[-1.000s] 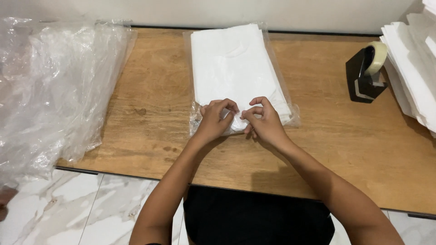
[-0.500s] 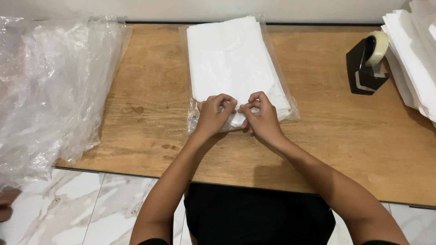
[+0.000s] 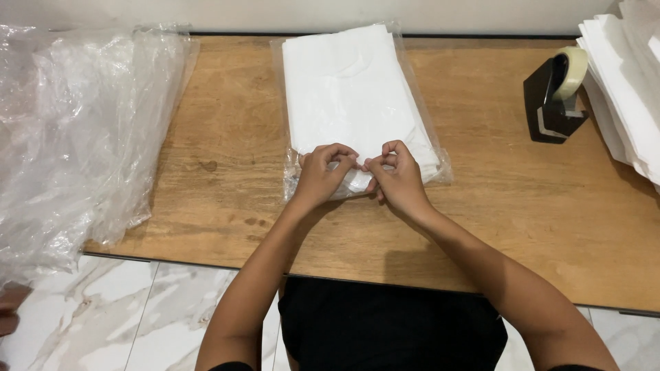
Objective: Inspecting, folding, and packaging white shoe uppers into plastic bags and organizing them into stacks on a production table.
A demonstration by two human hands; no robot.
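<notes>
Two hands at work, left hand point(image 3: 322, 175) and right hand point(image 3: 397, 178). One clear bag point(image 3: 357, 103) with one folded white cloth inside. One tape dispenser point(image 3: 554, 96). One heap of loose plastic bags point(image 3: 75, 130), one stack of white cloths point(image 3: 629, 89), number impossible to tell.

Both hands pinch the near end of a bagged white garment on the worktop.

The left hand point(image 3: 322, 175) and right hand point(image 3: 397, 177) meet fingertip to fingertip at the clear bag's point(image 3: 357, 103) near edge, apparently on its flap; the wooden worktop point(image 3: 227, 137) also carries loose plastic bags point(image 3: 75, 130), a tape dispenser point(image 3: 555, 96) and stacked white cloth point(image 3: 629, 89).
</notes>
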